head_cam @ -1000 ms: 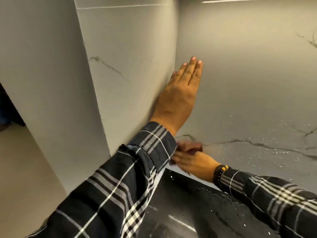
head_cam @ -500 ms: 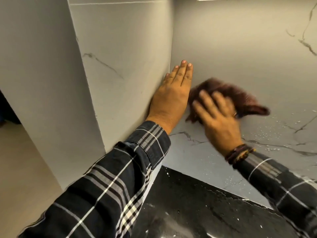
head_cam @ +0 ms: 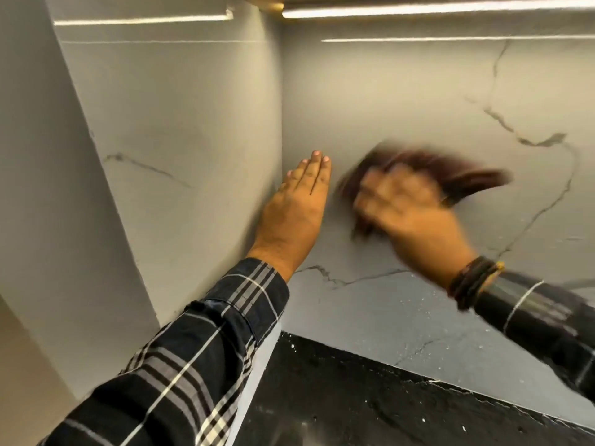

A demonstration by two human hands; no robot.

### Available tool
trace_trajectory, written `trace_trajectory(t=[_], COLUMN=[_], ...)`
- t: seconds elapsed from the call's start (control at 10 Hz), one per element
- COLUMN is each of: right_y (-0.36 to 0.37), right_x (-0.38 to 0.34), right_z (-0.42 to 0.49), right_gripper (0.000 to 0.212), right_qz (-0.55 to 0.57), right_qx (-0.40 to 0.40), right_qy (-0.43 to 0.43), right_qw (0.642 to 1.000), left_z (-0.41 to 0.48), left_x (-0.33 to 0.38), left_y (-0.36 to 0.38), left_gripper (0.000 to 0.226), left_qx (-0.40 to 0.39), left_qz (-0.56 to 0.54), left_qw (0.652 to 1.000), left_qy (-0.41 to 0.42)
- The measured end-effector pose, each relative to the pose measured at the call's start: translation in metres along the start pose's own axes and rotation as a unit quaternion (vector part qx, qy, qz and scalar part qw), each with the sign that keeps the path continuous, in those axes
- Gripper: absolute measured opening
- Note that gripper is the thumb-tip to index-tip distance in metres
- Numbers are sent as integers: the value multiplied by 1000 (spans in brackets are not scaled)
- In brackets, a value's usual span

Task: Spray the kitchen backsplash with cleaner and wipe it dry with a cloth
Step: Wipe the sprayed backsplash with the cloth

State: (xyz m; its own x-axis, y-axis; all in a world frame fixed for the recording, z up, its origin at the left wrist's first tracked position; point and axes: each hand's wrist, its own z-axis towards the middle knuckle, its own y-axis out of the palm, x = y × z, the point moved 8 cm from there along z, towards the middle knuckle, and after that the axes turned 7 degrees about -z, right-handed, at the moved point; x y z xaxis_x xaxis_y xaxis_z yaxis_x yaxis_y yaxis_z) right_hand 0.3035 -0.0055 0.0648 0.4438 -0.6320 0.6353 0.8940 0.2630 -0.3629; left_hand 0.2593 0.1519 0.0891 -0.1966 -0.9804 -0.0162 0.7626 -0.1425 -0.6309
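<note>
The grey marble backsplash (head_cam: pixel 402 91) with dark veins fills the upper right. My right hand (head_cam: pixel 409 214), blurred by motion, presses a dark brown cloth (head_cam: pixel 450 175) flat against it at mid height. My left hand (head_cam: pixel 296 210) rests flat on the backsplash just right of the inner corner, fingers together and straight, holding nothing. A patch of small droplets (head_cam: pixel 428 304) shows on the lower backsplash under my right wrist. No spray bottle is in view.
A grey side wall (head_cam: pixel 180 130) meets the backsplash at the corner on the left. A black speckled countertop (head_cam: pixel 354 397) lies below. A light strip (head_cam: pixel 434 8) runs under the cabinet along the top.
My right hand has swept the cloth up from the bottom edge of the backsplash and on to the right. My left hand stays flat by the corner. The view has tilted upward.
</note>
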Motion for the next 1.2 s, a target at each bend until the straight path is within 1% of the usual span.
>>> trace_trajectory(t=[0.1, 0.2, 0.3, 0.4, 0.5, 0.6, 0.7, 0.8, 0.9, 1.0, 1.1, 1.2], right_y=[12, -16, -48, -24, 6, -25, -53, -22, 40, 68, -18, -27], right_x=[-40, 20, 91, 30, -44, 3, 112, 128, 70, 24, 16, 71], right_z=[-39, 28, 96, 68, -36, -24, 13, 5, -68, -111, -90, -57], right_gripper=[49, 39, 49, 46, 32, 36, 43, 51, 53, 45, 37, 40], right_qz=[-24, -2, 6, -3, 0, 43, -4, 46, 660, 794, 252, 122], right_qx=[-122, -42, 48, 7, -196, -134, 17, 43, 137, -38, -67, -11], right_qy=[-315, -194, 121, -36, -380, -333, 34, 149, -12, 72, 55, 130], right_qw=[941, 980, 991, 999, 904, 932, 999, 987, 739, 602, 964, 984], left_z=[4, 6, 4, 2, 2, 2, 0, -3, -3, -6, -13, -20], left_x=[0, -2, -5, -4, -8, -8, 0, 7, 27, 35, 37, 37], left_y=[-2, -7, -4, -2, -4, -6, 1, 8, 16, 21, 27, 34], left_gripper=[70, 71, 73, 72, 72, 73, 75, 76, 75, 75, 76, 79], left_qx=[-4, 11, 11, 8, -11, -6, 4, 4, 17, 22, 39, 41], left_qz=[-5, -14, -34, -38, -49, -43, -50, -60, -60, -57, -44, -45], left_qw=[1000, 1000, 998, 996, 994, 995, 995, 994, 996, 997, 997, 996], left_qy=[-3, -25, -60, -74, -98, -94, -85, -86, -68, -56, -47, -59])
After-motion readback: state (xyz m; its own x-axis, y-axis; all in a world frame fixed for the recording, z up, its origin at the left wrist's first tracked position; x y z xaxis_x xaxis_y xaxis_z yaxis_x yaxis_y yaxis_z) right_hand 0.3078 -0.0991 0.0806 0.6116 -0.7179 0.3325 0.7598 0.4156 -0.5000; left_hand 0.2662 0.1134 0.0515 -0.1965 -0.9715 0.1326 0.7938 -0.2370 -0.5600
